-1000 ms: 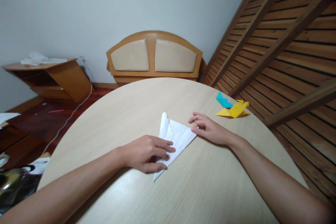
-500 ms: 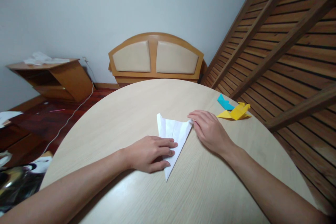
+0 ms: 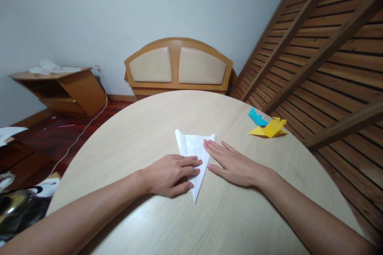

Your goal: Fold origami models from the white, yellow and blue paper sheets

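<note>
Head view, left to right: left hand [image 3: 170, 174] lies flat, fingers pressing the left half of one folded white paper triangle [image 3: 195, 155] at the middle of the round table [image 3: 143, 127]; right hand [image 3: 231, 163] lies open, palm down, fingertips on its right edge. Long axis runs near-to-far, sharp tip pointing toward the person. Two more folded papers far right: one blue [image 3: 256, 117], one yellow [image 3: 271, 128].

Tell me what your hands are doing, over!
Left hand flat on white folded paper. Right hand open, fingertips at its right edge. Nothing blocking.
</note>
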Available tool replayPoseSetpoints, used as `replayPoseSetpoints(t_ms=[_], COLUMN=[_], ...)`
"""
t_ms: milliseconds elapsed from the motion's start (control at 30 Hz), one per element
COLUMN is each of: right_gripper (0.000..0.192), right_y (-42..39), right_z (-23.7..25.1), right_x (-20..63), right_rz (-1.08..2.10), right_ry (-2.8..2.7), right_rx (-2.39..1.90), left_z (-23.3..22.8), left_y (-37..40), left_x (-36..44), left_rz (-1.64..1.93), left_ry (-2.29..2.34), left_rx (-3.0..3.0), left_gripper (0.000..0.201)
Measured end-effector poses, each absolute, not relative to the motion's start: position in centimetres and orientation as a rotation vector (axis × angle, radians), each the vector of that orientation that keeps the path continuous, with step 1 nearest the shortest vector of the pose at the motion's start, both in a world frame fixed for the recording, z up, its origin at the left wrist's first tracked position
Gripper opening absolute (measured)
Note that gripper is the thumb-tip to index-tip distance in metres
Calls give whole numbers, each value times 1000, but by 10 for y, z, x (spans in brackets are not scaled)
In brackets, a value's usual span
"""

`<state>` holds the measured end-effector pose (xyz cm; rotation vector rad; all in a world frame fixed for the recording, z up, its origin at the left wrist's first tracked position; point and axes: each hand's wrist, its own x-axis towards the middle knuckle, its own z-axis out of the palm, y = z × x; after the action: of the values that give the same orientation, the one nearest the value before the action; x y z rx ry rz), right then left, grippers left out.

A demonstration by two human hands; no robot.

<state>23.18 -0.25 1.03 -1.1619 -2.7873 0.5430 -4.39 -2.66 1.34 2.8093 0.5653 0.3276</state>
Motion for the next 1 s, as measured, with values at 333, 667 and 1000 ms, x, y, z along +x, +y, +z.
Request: replayPoseSetpoints(t_ms=[333, 667, 1000], right_gripper=[74, 82, 96], right_y=[34, -8, -13], right_z=[-1, 4, 4], right_x=[245, 214, 209], right_rz=[216, 319, 326], right_ry=[-2558, -2692, -2713], right_rx=[-1574, -1310, -1336], left_z=[13, 12, 13], left_y=[-26, -28, -27], left_x=[-44, -43, -43], left_rz=[334, 340, 351], left_ry=[559, 591, 593], left_rx=[2790, 2818, 2799], left_gripper=[39, 41, 39])
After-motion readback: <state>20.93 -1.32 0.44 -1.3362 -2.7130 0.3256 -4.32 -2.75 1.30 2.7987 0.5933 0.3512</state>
